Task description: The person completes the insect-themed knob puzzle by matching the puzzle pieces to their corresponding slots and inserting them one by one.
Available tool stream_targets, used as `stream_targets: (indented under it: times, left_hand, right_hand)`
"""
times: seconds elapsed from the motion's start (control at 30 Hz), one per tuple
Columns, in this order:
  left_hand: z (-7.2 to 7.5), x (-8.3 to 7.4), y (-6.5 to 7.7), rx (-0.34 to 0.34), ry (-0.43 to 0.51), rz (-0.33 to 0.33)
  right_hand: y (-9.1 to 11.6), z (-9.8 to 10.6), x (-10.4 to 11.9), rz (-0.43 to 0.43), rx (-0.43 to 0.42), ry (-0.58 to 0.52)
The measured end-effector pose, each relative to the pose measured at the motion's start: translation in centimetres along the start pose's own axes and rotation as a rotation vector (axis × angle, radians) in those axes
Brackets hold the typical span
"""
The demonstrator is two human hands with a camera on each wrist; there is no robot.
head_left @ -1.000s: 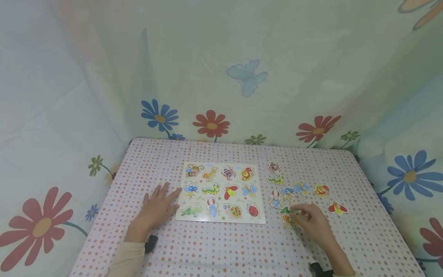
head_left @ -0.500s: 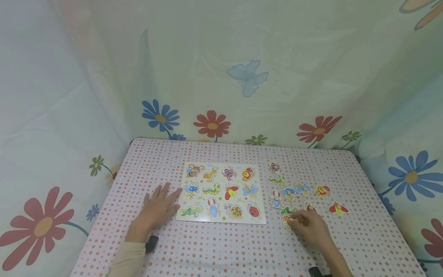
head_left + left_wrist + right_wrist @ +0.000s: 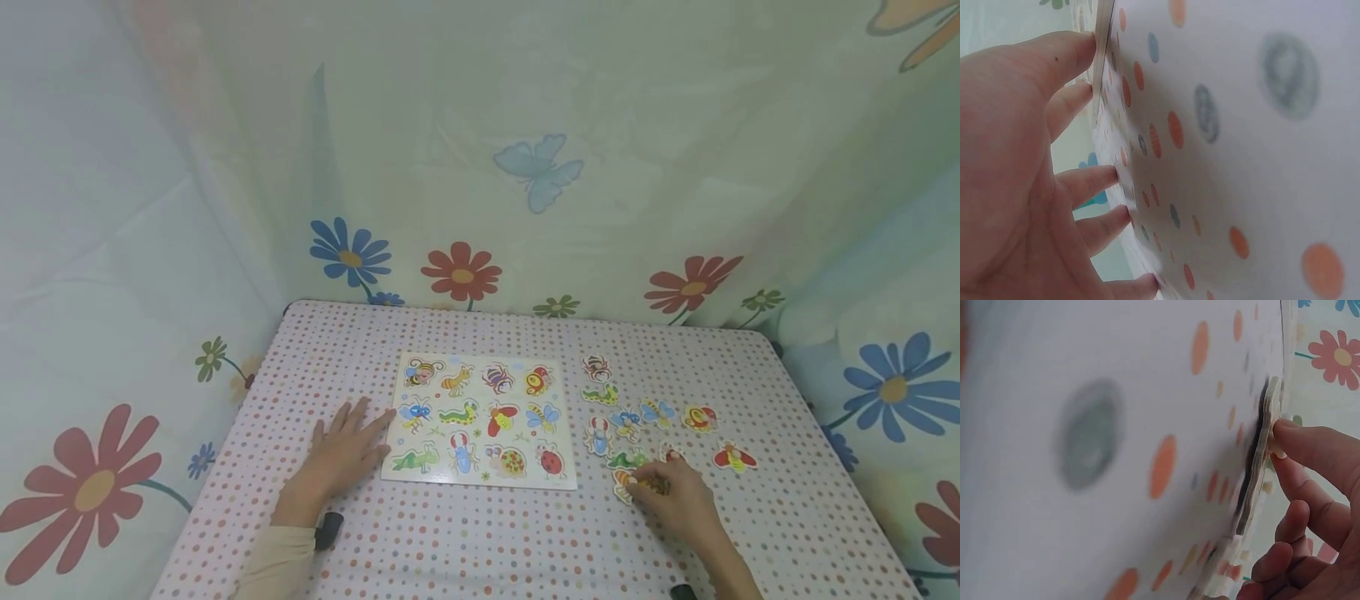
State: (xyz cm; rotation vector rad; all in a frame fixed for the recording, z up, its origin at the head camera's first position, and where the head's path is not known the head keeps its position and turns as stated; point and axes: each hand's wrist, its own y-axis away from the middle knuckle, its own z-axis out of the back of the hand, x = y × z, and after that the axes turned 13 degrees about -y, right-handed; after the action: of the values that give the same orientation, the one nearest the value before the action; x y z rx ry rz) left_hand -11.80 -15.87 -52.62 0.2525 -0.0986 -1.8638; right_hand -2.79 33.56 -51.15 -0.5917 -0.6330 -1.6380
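My left hand (image 3: 341, 450) lies with spread fingers at the left side of the insect puzzle board (image 3: 480, 481). In the left wrist view, thumb and index fingertip touch the board's edge (image 3: 1102, 50), while the other fingertips rest on the cloth. Right of the board, my right hand (image 3: 678, 500) pinches a wooden puzzle piece (image 3: 1257, 469) between thumb and index finger. Its picture cannot be made out in the right wrist view. By those fingertips are an orange-striped insect piece (image 3: 622, 487) and a partly covered spotted piece (image 3: 660, 484). A green grasshopper piece (image 3: 622, 460) lies just beyond.
Loose pieces lie right of the board: a spider (image 3: 596, 367), a caterpillar (image 3: 601, 394), a stag beetle (image 3: 599, 437), a red-winged bug (image 3: 736, 457) and several others. The dotted tablecloth (image 3: 480, 542) covers the table. A flowered curtain (image 3: 600, 233) hangs behind.
My right hand has shifted slightly towards me, from beside the grasshopper piece to the orange-striped and spotted pieces, uncovering more of the grasshopper piece. My left hand has stayed in place.
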Motion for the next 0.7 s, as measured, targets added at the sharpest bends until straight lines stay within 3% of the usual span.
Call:
stream_targets:
  times: [0.47, 0.7]
  left_hand:
    - [0.0, -0.3, 0.0, -0.009, 0.005, -0.001]
    - [0.0, -0.1, 0.0, 0.005, 0.007, 0.008]
  right_hand:
    - [-0.4, 0.2, 3.1, 0.069, 0.003, -0.015]
    - [-0.8, -0.2, 3.7, 0.158, -0.005, -0.070]
